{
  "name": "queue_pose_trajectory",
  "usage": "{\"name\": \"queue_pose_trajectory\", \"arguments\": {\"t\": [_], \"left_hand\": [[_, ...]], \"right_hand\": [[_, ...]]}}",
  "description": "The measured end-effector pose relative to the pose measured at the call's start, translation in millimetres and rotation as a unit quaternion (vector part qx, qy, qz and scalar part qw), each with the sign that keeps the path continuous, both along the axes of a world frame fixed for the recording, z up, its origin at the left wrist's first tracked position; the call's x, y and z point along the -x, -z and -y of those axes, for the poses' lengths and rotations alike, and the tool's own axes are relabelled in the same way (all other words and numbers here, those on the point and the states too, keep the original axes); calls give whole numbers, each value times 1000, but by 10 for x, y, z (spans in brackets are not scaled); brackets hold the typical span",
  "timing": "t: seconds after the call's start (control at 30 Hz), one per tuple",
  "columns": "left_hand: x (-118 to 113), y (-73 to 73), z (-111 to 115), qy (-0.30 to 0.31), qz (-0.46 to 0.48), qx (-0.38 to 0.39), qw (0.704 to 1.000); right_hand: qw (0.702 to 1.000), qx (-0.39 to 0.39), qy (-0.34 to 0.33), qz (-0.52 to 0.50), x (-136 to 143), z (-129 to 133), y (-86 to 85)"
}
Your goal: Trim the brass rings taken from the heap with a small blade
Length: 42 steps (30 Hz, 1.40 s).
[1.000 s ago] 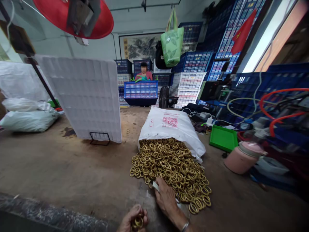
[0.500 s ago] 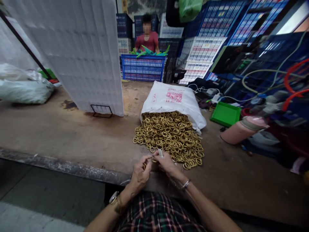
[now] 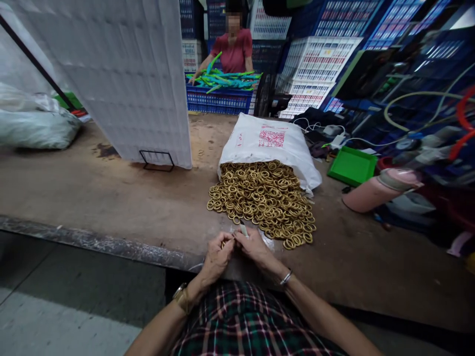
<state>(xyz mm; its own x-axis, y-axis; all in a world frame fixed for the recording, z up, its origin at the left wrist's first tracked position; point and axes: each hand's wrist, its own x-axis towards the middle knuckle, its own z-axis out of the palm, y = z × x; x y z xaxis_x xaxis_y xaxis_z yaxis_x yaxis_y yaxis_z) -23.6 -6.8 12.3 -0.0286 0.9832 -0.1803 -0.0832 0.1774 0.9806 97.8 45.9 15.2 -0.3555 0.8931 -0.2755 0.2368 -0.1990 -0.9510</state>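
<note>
Close together at the table's front edge, my two hands nearly touch at the fingertips. My left hand [image 3: 218,254] is closed on a gold-coloured ring [image 3: 223,244], mostly hidden by the fingers. Closed too, my right hand [image 3: 256,249] grips a small flat pale tool with a dark tip [image 3: 243,228], which sticks up past the fingers; its exact kind is unclear. Just beyond lies a heap of gold-coloured rings [image 3: 263,198], spilling out of a white sack [image 3: 256,136] with red print. Clear plastic [image 3: 267,241] shows beside my right hand.
A white panel [image 3: 148,99] stands on the table to the left, near a filled plastic bag [image 3: 37,123]. To the right are a green tray [image 3: 352,165] and a pink bottle [image 3: 378,190]. Across the table, a person [image 3: 235,49] stands behind a blue crate [image 3: 218,101] of green and blue pieces.
The view has tilted down slightly. The person opposite now leans over the crate, and more green and blue pieces show above its rim. My hands keep nearly the same pose.
</note>
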Motion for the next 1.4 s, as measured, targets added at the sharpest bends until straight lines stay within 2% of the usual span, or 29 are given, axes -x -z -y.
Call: {"name": "queue_pose_trajectory", "arguments": {"t": [0.07,0.17,0.4,0.6,0.67,0.73,0.8,0.97,1.27,1.4], "left_hand": [[1,-10,14,13,35,46,998],[5,-24,35,22,63,87,994],[-3,-78,61,29,183,103,977],[-11,-132,83,25,209,114,971],[-16,-141,86,19,210,117,970],[-21,-150,82,8,206,121,971],[-26,-156,73,-5,193,117,974],[-30,-148,47,-37,136,93,986],[-17,-116,31,-45,44,71,995],[13,-69,18,-43,68,97,992]], "right_hand": [[999,-44,-10,24,-5,-8,26],[997,-70,-14,42,-11,-3,13],[994,-84,-16,67,-8,13,-53],[994,-80,-26,63,-9,-11,-34],[991,-104,-24,81,-20,-19,-28],[981,-154,-15,121,-46,-17,-19],[960,-212,-32,180,-85,6,-3],[891,-306,-159,294,-146,107,30],[849,-311,-196,378,-103,117,-30],[832,-294,-203,424,-61,99,14]]}}
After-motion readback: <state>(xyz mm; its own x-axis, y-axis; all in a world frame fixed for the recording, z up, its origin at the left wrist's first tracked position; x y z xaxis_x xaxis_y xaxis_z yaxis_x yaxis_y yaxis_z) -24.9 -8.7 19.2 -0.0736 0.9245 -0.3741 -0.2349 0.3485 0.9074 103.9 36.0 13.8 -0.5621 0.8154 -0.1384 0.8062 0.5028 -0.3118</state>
